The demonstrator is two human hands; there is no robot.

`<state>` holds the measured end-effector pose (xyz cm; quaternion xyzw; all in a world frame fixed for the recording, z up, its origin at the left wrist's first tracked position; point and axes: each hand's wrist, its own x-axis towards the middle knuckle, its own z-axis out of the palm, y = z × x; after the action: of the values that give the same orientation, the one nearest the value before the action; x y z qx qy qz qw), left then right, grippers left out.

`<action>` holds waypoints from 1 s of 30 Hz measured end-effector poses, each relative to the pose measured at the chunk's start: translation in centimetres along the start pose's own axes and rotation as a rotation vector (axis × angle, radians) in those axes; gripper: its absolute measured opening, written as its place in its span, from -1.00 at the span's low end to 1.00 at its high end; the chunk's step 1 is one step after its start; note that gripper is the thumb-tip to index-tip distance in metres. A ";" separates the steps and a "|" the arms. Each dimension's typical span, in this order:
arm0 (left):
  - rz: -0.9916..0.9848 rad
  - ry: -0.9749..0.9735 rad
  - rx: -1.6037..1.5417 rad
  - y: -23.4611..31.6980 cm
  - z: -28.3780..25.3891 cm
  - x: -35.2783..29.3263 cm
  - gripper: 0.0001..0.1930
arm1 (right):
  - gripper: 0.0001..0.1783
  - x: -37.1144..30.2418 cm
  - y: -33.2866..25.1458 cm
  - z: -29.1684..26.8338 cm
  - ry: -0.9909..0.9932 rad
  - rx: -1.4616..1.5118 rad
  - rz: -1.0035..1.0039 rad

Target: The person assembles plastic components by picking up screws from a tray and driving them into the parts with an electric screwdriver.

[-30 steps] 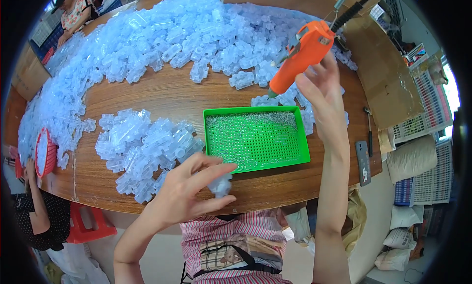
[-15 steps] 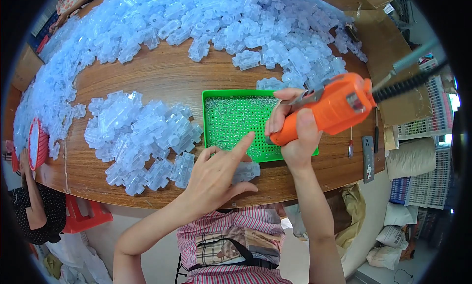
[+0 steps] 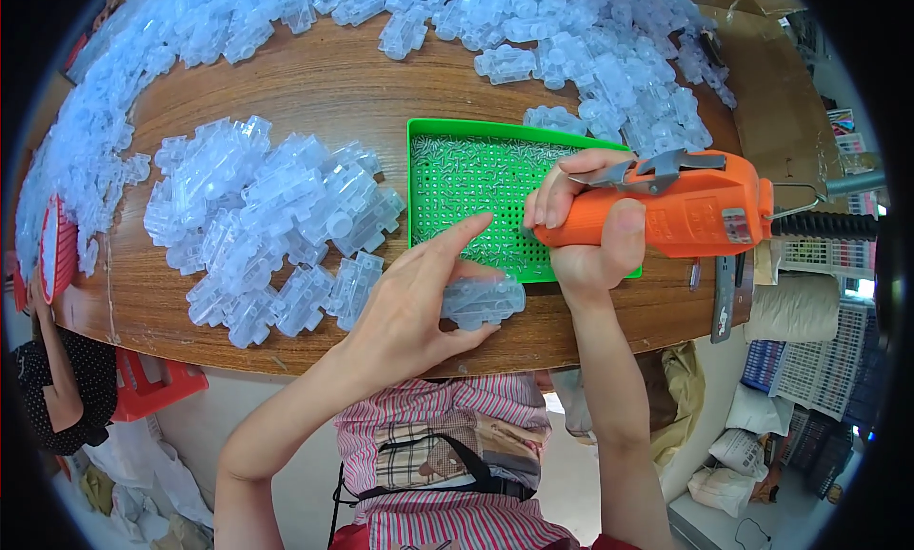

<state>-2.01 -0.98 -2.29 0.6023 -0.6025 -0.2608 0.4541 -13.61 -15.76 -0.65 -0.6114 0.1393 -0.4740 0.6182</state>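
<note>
My right hand (image 3: 590, 236) is wrapped round an orange electric screwdriver (image 3: 676, 207) with a grey lever along its top. The tool lies nearly level, its nose above the right half of a green perforated tray (image 3: 419, 202); the fingers there partly hide the tip. Small silvery screws (image 3: 476, 164) are scattered in the tray. My left hand (image 3: 405, 298) has a clear plastic housing (image 3: 484, 302) between its thumb and rear fingers, at the tray's near edge. Its index finger stretches out over the tray.
A heap of clear housings (image 3: 276, 217) lies left of the tray; a much bigger pile (image 3: 571, 45) curves along the table's far side. A black cable (image 3: 824, 226) runs right from the screwdriver. At far left are a red basket (image 3: 62, 250) and another person's arm (image 3: 57, 360).
The view has shifted. My left hand has come down around the clear housing in front of the tray. The screwdriver has swung to a more level pose in my right hand.
</note>
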 end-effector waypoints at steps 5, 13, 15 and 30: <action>0.007 0.018 0.008 -0.1 0.2 0.0 -0.01 | -0.31 -0.2 0.0 0.0 -0.016 0.002 0.005; -0.011 0.028 -0.031 0.1 0.2 -0.1 -0.04 | -0.38 -0.6 -0.5 0.1 -0.025 0.181 -0.037; -0.002 0.034 -0.057 0.1 0.3 0.2 -0.05 | -0.28 -0.8 -4.6 0.2 -0.070 0.193 0.008; 0.084 0.086 -0.085 -0.3 0.3 -0.4 -0.17 | -0.23 -3.5 -6.4 3.7 -0.291 0.051 -0.034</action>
<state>-2.18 -0.69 -2.78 0.5671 -0.5958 -0.2409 0.5152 -15.23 -9.52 4.37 -0.6600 0.0260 -0.3942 0.6390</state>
